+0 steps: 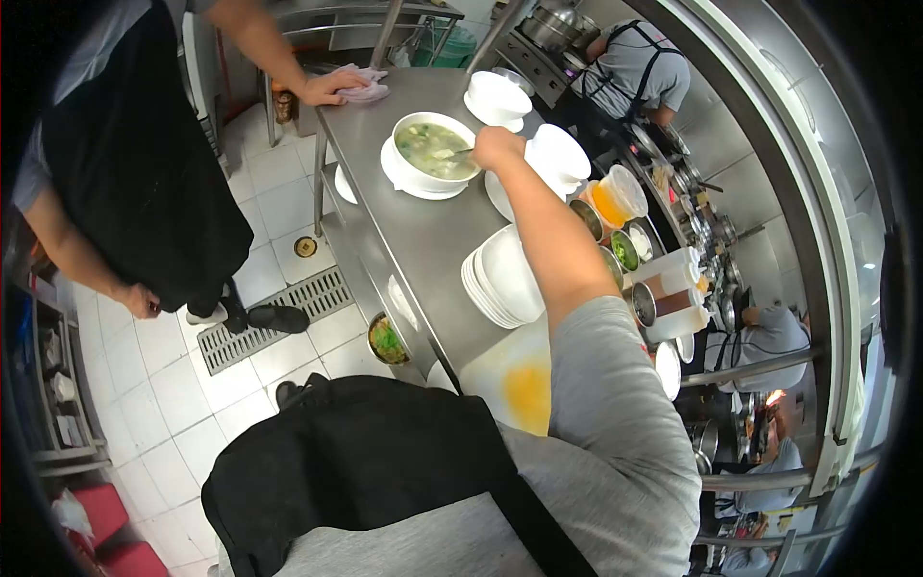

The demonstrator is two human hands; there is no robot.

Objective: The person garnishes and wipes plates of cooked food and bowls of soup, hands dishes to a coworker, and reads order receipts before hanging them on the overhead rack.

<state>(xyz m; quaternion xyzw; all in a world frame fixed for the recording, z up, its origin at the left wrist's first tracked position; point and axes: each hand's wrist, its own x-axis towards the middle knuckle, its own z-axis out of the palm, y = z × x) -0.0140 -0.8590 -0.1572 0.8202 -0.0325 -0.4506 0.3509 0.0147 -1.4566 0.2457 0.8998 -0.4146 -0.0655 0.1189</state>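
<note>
My right hand (499, 149) reaches across the steel table, its fingers closed on a metal spoon (462, 152) whose far end dips into a bowl of soup. The white bowl (436, 180) stands on a white plate (392, 169) and holds a pale, cloudy soup (430, 144) with green bits and light chunks. Stacked white bowls (560, 157) stand just beyond my hand. Nearer my body, under my forearm, sits a stack of white plates (502, 279). My left hand is out of view.
A co-worker's hand presses a pink cloth (363, 85) on the table's (409, 226) far left corner. Along the right stand sauce bottles (668, 279), an orange-filled tub (618, 197) and chopped greens (625, 250). A yellow-stained board (505, 380) lies near me. Other people work at stoves beyond.
</note>
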